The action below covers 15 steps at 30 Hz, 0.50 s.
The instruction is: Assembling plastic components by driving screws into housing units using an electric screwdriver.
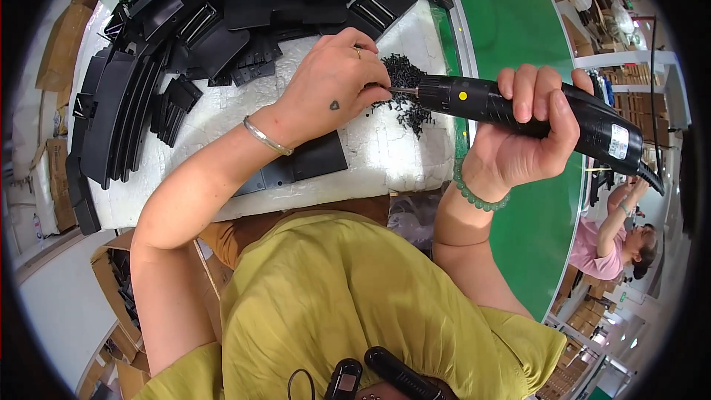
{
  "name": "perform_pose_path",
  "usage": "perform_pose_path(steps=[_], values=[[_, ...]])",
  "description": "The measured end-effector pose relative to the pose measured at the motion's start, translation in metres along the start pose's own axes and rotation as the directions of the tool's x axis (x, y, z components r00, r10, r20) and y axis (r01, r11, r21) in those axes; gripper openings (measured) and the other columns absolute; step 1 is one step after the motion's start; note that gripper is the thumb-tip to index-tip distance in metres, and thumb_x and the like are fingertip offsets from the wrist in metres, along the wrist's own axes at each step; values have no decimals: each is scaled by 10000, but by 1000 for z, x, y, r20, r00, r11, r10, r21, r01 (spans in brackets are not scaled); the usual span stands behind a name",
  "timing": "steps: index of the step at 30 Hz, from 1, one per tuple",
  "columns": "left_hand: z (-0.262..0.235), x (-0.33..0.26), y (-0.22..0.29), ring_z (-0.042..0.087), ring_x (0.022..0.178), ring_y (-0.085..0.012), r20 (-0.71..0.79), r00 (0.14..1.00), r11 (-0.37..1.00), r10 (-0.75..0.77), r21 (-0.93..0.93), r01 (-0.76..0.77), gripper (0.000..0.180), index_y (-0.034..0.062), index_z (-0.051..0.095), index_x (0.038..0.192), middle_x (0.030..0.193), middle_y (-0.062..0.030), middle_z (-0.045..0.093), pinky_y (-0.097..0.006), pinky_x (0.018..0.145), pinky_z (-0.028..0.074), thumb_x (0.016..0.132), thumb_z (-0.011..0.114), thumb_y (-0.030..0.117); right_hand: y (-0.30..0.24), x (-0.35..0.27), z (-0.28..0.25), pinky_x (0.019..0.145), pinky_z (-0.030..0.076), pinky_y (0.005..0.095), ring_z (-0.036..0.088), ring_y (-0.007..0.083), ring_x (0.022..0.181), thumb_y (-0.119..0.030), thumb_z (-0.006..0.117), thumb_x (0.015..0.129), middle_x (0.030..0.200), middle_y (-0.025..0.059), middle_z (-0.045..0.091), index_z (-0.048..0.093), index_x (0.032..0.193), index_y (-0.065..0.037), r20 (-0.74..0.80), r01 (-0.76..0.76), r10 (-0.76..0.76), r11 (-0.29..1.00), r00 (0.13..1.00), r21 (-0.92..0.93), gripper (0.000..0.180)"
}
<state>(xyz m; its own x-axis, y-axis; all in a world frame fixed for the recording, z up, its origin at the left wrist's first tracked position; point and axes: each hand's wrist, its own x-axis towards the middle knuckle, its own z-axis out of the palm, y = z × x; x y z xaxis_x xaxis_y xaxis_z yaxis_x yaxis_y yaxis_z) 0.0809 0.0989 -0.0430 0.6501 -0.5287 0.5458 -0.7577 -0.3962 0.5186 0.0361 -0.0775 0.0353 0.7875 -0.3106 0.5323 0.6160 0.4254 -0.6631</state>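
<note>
Head view: yellow-green shirt (333, 304) fills the near centre, w/ two small black devices (385, 379) at the very bottom edge.

Right hand (529, 130) is wrapped tight round the black electric screwdriver (518, 107), fingers curled over the top of the body, thumb underneath. Green bead bracelet (478, 196) on that wrist. Tool lies roughly level, bit end pointing left, cable end off to the right past the hand. So the tool's body sits inside the right fist and its tip reaches left to the other hand.

Left hand (333, 85) is mostly closed, fingertips (378, 90) pinched right at the screwdriver's bit; whether a screw is between them is too small to tell. Silver bangle (268, 137) on the wrist, ring on one finger. Hand sits just left of the tool tip, touching or nearly so.

Just beyond/under the tip: pile of small black screws (406, 85) on the white foam pad (222, 115). Flat black plate (307, 163) lies under the left forearm, near edge of pad. Far and left: heap of curved black plastic parts (222, 7).

Right of pad: green conveyor belt (511, 22) running far to near. Another person in pink (603, 241) at the far right, arms raised at the belt. Cardboard boxes (118, 267) near left, below the bench.
</note>
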Motion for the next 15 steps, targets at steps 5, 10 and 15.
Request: perform_pose_path(steps=[5,10,15], values=[[-5,2,4,549,855,-214,-11,1000,999,-8,-33,8,153,79,659,725,727,-29,606,-342,779,423,633,734,176,-4,2,2,532,361,288,373,114,478,-88,493,777,594,-4,375,446,1118,-81,41,11,-14,998,999,61,345],[-13,-3,12,545,863,-203,-54,998,1000,22,-18,-23,158,69,627,707,726,-29,591,-331,778,423,639,716,180,-9,1,4,533,362,290,389,113,488,-75,472,783,597,-6,387,428,1168,-82,212,-15,-5,996,977,93,387],[-29,-14,21,555,858,-231,50,966,945,254,197,-259,196,33,582,736,751,-50,560,-360,773,449,594,701,97,-17,-8,26,532,345,229,399,63,463,-65,540,738,568,-57,419,458,1098,-112,601,-34,22,999,799,9,373]])
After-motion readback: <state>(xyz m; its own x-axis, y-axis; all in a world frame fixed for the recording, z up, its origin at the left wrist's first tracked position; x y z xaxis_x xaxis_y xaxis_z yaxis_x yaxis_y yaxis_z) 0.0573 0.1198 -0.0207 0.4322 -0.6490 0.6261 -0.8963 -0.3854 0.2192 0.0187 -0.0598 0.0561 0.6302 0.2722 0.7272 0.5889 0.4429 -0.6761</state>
